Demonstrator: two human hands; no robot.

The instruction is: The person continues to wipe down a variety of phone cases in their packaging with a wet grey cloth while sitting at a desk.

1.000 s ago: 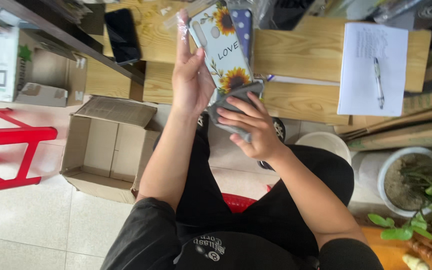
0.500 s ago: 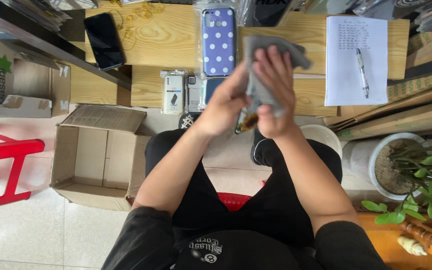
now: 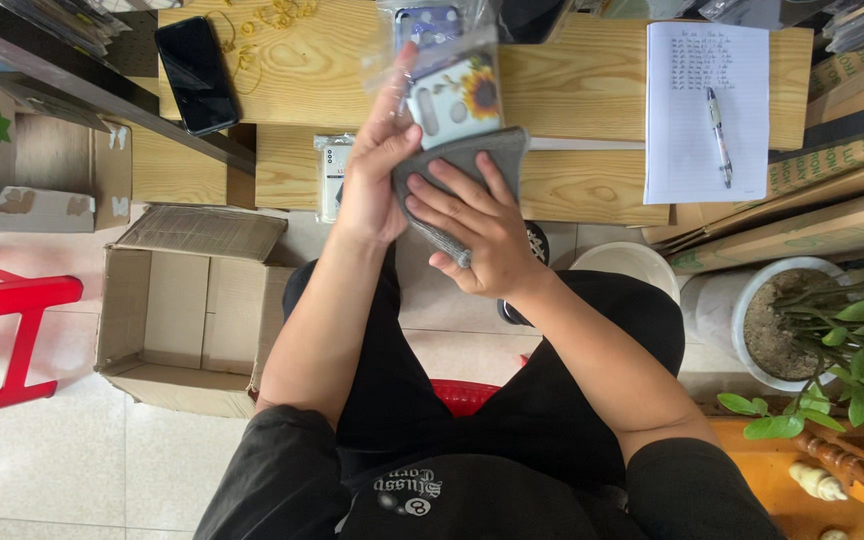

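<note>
a flowered phone case [image 3: 452, 100] in a clear bag is held up by the left hand [image 3: 377, 170], fingers closed on it, top middle of the frame. a grey cloth [image 3: 457, 175] is pressed on it by the right hand [image 3: 477, 225]. wiping looks half done. a black phone [image 3: 195, 72] and notepad [image 3: 704, 100] lie on the table [image 3: 572, 90]; nothing is in the way.

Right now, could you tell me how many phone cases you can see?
3: a sunflower case in the left hand, a dotted case behind it, a packaged case on the desk; others may be hidden.
</note>
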